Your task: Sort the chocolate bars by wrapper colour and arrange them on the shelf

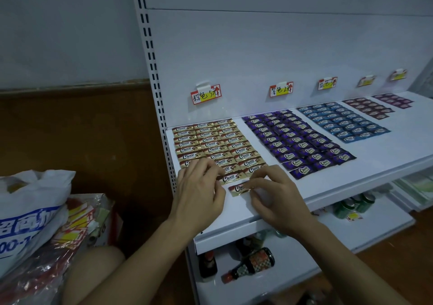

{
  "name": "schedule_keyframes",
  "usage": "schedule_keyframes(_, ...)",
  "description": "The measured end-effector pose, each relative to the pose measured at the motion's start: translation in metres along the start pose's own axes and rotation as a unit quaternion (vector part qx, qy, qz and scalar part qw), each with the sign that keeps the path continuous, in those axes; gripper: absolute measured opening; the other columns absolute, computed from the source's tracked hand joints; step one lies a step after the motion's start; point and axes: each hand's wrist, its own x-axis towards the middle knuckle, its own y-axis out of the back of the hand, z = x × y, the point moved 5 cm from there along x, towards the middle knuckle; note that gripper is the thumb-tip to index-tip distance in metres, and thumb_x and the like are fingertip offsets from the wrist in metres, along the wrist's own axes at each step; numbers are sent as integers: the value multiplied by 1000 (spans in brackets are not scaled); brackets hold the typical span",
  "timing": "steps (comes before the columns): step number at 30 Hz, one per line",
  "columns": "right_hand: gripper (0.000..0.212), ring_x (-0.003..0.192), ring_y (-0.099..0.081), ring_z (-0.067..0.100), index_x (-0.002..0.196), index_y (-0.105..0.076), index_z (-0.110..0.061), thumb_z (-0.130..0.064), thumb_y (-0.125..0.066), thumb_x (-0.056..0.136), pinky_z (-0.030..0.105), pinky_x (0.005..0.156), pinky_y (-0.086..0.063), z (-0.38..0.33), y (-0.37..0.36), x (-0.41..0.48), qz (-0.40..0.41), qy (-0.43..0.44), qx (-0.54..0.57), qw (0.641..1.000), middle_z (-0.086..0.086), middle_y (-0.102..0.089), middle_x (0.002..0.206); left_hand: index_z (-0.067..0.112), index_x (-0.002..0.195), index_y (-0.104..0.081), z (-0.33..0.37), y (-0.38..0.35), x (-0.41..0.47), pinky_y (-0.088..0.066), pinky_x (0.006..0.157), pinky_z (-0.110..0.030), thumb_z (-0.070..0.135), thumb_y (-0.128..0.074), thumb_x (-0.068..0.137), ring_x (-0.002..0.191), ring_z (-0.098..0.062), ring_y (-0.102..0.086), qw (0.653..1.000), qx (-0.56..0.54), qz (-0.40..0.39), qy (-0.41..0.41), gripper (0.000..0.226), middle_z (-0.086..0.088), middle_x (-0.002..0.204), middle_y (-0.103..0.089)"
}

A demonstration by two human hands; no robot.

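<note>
A: As the bars already lie in blocks by wrapper colour, why do both hands work at the front of the gold block [210, 144]?

B: I think this block is not finished. The gold wrappers sit on the left end of the shelf [351, 175], under the first price label [205, 94]. The purple block [295, 140] is beside them and the blue block [342, 121] is further right. A bare strip separates each colour, so the groups do not mix.

A: And the loose gold bar [237, 189], where is it?

B: It lies flat on the shelf, just in front of the last gold row, a little tilted. The right hand [278, 194] pinches its right end. The thumb is below and the bent fingers [260, 180] are above, so the wrapper sticks out to the left of them.

A: What does the left hand [199, 187] do?

B: Its fingers [210, 168] are curled and close together, and their tips touch the left end of the neighbour bar [232, 178] in the last row. Whether they pinch it or only press it down, I cannot tell. I judge that they hold the row steady while the loose bar is lined up under it.
</note>
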Motion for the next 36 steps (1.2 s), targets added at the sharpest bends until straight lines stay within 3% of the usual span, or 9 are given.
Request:
schedule_keyframes(4, 21, 99, -59, 14, 101, -75, -20, -21, -63, 84, 37, 80, -55, 1, -5, -1, -33, -26, 3, 999, -5, -64, 104, 21, 109, -61, -2, 0, 0, -39, 91, -32, 21, -55, 88, 108, -11, -49, 1000, 3, 11, 17, 22, 9, 111, -55)
schedule_keyframes(11, 28, 97, -63, 19, 106, -77, -18, -20, -56, 88, 37, 77, -56, -5, -7, 2, -49, 14, -9, 999, -3, -68, 106, 21, 113, -58, -6, -1, -1, -46, 87, -37, 28, -48, 87, 108, -16, -51, 999, 22, 12, 47, 28, 6, 113, -56)
schedule_keyframes(14, 27, 97, -63, 19, 106, -77, -17, -14, -61, 85, 35, 77, -55, -6, -7, 2, -47, 23, -14, 999, -3, -69, 106, 22, 113, -57, -8, -2, -1, -46, 87, -36, 28, -52, 87, 109, -15, -51, 998, 27, 12, 53, 27, 6, 114, -56)
schedule_keyframes(20, 32, 98, -61, 18, 110, -76, -18, -8, -66, 81, 33, 76, -52, -6, -9, 3, -59, 37, -26, 997, -4, -68, 108, 22, 113, -57, -6, -1, -1, -46, 88, -35, 35, -40, 85, 108, -14, -50, 998, 32, 10, 52, 35, 6, 113, -55)
schedule_keyframes(25, 33, 99, -61, 19, 112, -76, -18, -8, -66, 82, 37, 75, -54, -6, -10, 3, -64, 41, -31, 997, -4, -67, 110, 21, 114, -57, -8, -2, -1, -46, 87, -36, 28, -52, 85, 109, -15, -50, 998, 36, 5, 56, 30, 6, 113, -55)
schedule_keyframes(36, 33, 98, -61, 20, 113, -75, -18, -10, -61, 84, 40, 74, -53, -5, -10, 3, -59, 39, -28, 997, -3, -66, 110, 21, 118, -55, -9, -4, -1, -45, 92, -36, 29, -53, 86, 113, -15, -49, 997, 50, -5, 60, 34, 5, 118, -53)
